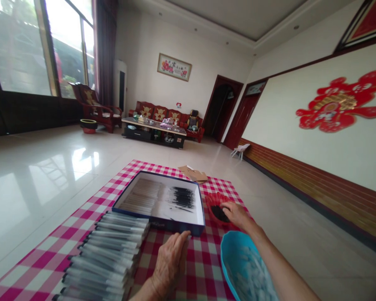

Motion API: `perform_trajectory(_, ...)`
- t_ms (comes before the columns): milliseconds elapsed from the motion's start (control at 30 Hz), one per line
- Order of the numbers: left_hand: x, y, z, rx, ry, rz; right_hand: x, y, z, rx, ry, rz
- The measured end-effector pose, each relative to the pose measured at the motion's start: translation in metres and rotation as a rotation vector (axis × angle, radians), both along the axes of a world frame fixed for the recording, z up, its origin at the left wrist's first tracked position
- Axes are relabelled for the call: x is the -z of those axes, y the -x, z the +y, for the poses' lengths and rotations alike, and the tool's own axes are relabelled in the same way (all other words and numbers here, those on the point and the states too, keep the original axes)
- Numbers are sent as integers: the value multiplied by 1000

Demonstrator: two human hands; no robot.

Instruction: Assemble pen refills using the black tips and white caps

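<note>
My left hand [172, 257] is closed over the checked tablecloth, in front of the box. A tiny pale tip shows at its fingertips, but what it holds is mostly hidden. My right hand [236, 215] reaches into a red bowl [216, 197] of small black pieces [219, 213], its fingers bent together and their tips partly hidden. Below my right forearm, a blue basin [227, 251] holds many translucent cap-like pieces [252, 271]. A shallow box [166, 211] contains clear tubes [141, 196] and thin black parts [184, 196]. Clear-barrelled pens [109, 246] with dark ends lie stacked left of my left hand.
Flattened brown cardboard [193, 173] lies at the far edge of the pink-and-white tablecloth [94, 207]. Beyond the table are a shiny tiled floor [44, 167], a low coffee table [153, 133], a wooden sofa [159, 112] and a small white chair [240, 149] by the wall.
</note>
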State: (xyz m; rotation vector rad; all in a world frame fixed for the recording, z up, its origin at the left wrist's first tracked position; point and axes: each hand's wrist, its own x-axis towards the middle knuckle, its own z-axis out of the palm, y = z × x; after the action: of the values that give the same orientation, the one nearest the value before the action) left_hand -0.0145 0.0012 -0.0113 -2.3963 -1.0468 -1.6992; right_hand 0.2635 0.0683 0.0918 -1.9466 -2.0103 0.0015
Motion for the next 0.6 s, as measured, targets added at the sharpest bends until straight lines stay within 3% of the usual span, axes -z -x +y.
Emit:
perform_trajectory(167, -1, 0, -1, 27, 41, -22, -12, 38, -41, -84, -75, 242)
perform_trajectory(233, -2, 0, -1, 32, 48, -23, -11, 60, -59, -142, -68, 480)
perform_trajectory(333, -3, 0, -1, 33, 40, -17, 1, 90, -79, -207, -43, 858)
perform_trajectory(433, -5, 1, -2, 21, 27, -16, 19, 111, -86, -157, -58, 1091)
perform_trajectory(600, -11, 2, -4, 13, 100, 48, 35, 125, -88, -96, -58, 1177)
